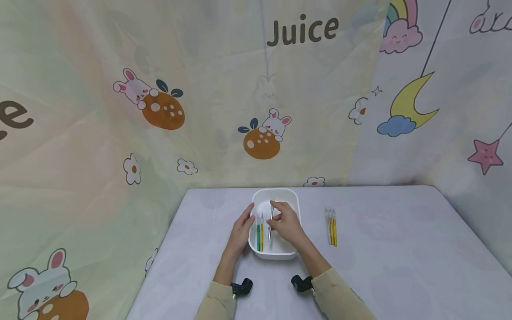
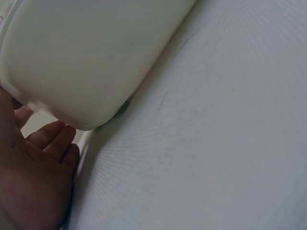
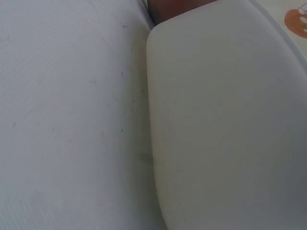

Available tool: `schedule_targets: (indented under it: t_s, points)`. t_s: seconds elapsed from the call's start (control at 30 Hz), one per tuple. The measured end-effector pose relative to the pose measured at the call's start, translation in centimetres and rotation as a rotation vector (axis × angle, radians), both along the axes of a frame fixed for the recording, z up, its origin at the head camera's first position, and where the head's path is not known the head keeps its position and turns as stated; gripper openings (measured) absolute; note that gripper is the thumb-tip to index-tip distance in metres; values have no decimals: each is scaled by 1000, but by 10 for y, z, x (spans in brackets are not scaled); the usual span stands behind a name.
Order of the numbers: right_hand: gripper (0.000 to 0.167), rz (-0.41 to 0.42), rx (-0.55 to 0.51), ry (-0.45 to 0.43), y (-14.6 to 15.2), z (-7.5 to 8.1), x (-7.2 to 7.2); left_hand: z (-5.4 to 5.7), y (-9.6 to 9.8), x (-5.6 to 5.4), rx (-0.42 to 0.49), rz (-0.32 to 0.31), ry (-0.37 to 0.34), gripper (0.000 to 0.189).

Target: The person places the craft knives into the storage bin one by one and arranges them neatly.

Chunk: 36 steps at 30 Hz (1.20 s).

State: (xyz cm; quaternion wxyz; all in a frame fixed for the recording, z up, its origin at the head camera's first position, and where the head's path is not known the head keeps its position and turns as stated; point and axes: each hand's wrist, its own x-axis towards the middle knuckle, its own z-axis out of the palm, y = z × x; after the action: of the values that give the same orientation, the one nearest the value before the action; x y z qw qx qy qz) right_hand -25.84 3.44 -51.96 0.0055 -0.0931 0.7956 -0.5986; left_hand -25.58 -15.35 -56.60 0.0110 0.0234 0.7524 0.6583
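A white rectangular tray [image 1: 278, 256] with rounded corners stands on the table in the head view. My left hand [image 1: 240, 231] grips its left side, thumb at the rim and fingers along the outer wall; the left wrist view shows those fingers by the tray's corner [image 2: 91, 96]. Over the tray, my right hand [image 1: 287, 224] pinches a slim silvery pen [image 1: 270, 234], which points lengthwise along the tray. Left of it, a green pen [image 1: 258, 238] and a yellow pen [image 1: 262, 238] lie side by side inside. Only the tray's outer wall [image 3: 225, 115] fills most of the right wrist view.
To the right of the tray, a small group of slim pens [image 1: 331, 227], silvery and yellow, lies on the white-covered table [image 1: 392, 249]. A printed cloth [image 1: 216, 93] hangs behind the table's back edge and along both sides.
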Motion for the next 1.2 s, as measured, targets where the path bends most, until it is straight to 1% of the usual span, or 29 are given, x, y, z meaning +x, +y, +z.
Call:
schedule_targets:
  t_s: [0.17,0.4,0.63,0.9,1.07,1.2]
  points:
    - [71,12,57,0,-1,2,0,1,0,0,0,1,1,47]
    - [73,63,175,-31,-4,3,1,1,-1,-1,-12,-3,17,48]
    - [80,122,271,-57,-7,3,3,5,-1,0,-14,18,-6,47]
    - [80,127,330,-44,-8,5,5,4,0,0,-20,24,-8,47]
    - [80,129,366,-60,-9,3,4,4,0,1,-13,19,-1,47]
    - [79,130,426,-63,-11,3,4,5,0,1,-6,12,-1,47]
